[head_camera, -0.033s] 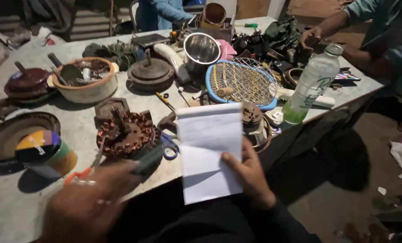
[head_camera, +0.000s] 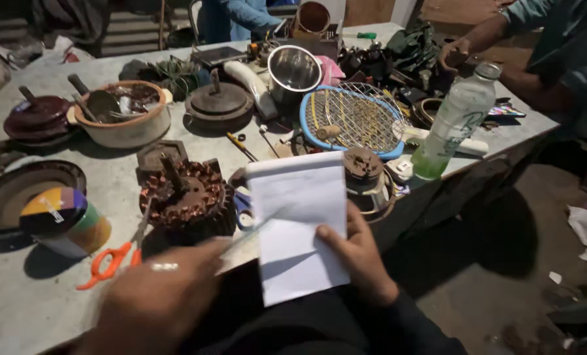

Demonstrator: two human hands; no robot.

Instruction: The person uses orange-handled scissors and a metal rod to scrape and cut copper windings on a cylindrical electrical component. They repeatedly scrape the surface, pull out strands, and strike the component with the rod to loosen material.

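Two hands and one pad are what matter, so I take the white paper notepad (head_camera: 300,227) as my landmark and work down in size from the grey concrete tabletop (head_camera: 17,302) it overhangs at the near edge. Beyond the pad, further up the table, lies the blue-rimmed mesh racket (head_camera: 352,118); to the right of the pad stands the clear plastic bottle with green liquid at its bottom (head_camera: 454,125). Just left of the pad sits the rusty copper-wound motor stator (head_camera: 188,194), and left of that again the round tin with a multicoloured lid (head_camera: 63,220). Orange-handled scissors (head_camera: 112,260) lie at the pad's lower left.

My right hand (head_camera: 359,260) is clamped on the pad's right edge, thumb over the face of the sheet, fingers behind. My left hand (head_camera: 162,302) is blurred, closed around what looks like a thin pen (head_camera: 254,233) whose tip reaches onto the page; I cannot tell the exact grip.

To do this well, I judge the pad needs firmer backing: it hangs in the air, so the thumb should press flatter and the left wrist should brace against the table edge before marking.
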